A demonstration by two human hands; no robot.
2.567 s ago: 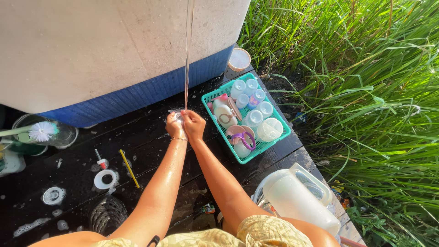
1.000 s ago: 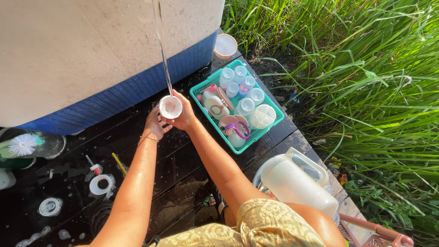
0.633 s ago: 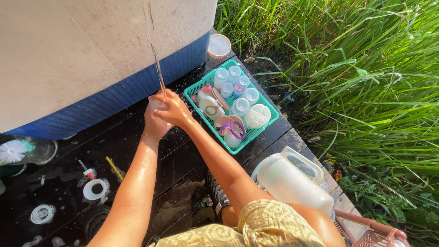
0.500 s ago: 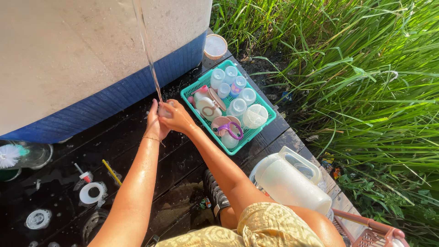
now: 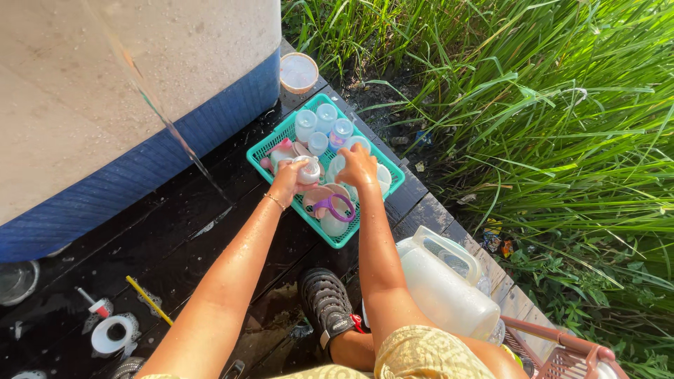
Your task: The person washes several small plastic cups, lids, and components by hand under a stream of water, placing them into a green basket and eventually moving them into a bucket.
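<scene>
Left hand [image 5: 289, 181]: grip closed around a small white cap [image 5: 309, 170], held just over the teal basket [image 5: 265, 143].
Right hand [image 5: 357, 168]: over the basket, fingers curled down among the baby bottles [image 5: 306, 125]; grip state unclear.
Nearby: white jug [image 5: 442, 288] on wet dark planks [image 5: 203, 231].

A white plastic jug [image 5: 442, 284] lies at five o'clock on the dark wet planks [image 5: 210, 238]. A yellow stick [image 5: 149, 300] and a white ring [image 5: 112, 335] sit at seven o'clock. Tall grass [image 5: 547, 140] fills three o'clock. A round tub [image 5: 298, 72] stands at twelve.
</scene>
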